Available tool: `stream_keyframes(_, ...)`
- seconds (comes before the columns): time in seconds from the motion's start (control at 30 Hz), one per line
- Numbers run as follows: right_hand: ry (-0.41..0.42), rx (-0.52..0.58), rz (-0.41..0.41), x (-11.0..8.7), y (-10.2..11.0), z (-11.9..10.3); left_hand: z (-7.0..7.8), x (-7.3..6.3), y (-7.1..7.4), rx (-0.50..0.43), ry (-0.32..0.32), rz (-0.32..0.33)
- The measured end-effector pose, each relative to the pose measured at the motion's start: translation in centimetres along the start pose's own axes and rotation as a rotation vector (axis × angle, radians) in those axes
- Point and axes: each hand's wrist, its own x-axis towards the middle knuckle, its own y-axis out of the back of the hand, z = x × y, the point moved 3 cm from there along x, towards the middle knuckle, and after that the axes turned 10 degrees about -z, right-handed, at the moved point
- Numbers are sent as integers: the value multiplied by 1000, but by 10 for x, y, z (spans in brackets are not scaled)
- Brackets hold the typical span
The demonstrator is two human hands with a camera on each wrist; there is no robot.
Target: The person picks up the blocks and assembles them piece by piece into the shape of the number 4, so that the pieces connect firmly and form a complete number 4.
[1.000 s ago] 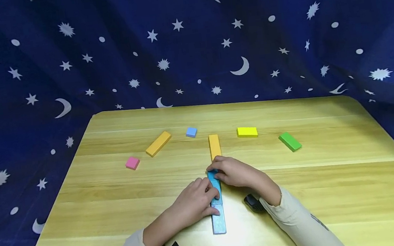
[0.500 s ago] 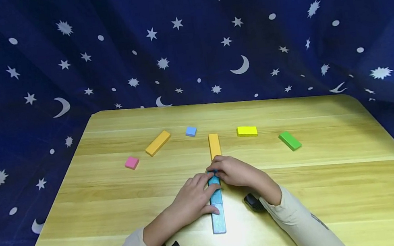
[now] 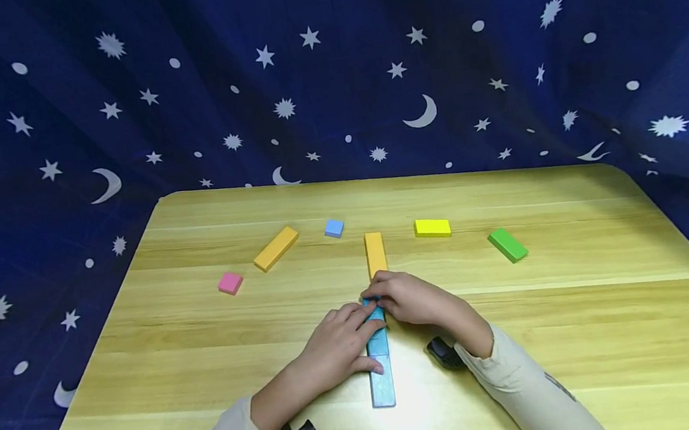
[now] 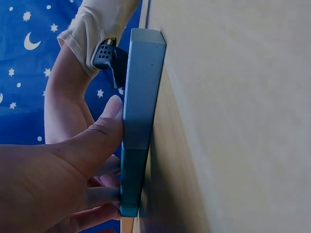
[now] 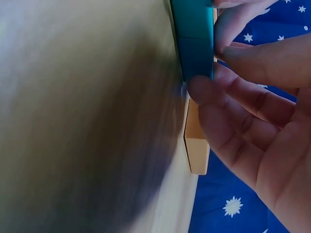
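A straight row of flat blocks runs away from me at the middle of the table. Nearest is a light blue block [image 3: 381, 384], then a teal block [image 4: 132, 182], and a small darker blue block [image 5: 197, 56] at the far end. My left hand [image 3: 334, 347] lies over the row from the left, its thumb on the light blue block and its fingers reaching over the teal and blue ones. With my right hand [image 3: 410, 298] I pinch the blue block at its far end, partly covering it. An orange block [image 3: 375, 250] lies just beyond these fingers.
On the wooden table [image 3: 146, 379], a pink block [image 3: 230, 283] and another orange block [image 3: 276, 249] lie left. A small blue square block [image 3: 334, 228] sits at the back; yellow [image 3: 432, 228] and green [image 3: 507, 245] blocks lie right. A starry curtain [image 3: 328, 68] hangs behind.
My left fingers have stretched forward along the row to its far end, close to the right fingertips, while the left thumb has stayed put. The right hand has hardly moved.
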Motion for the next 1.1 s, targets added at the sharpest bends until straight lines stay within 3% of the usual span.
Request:
stream_keyframes(0.2, 12, 2, 6, 0, 1, 1, 1, 0, 0, -43, 10, -6)
stream_keyframes(0.77, 8, 19, -7, -2, 2, 2, 0, 1, -1, -54, 1, -13)
stream_keyframes(1.1, -61, 67, 5, -9, 13, 10, -1, 1, -2, -59, 6, -17)
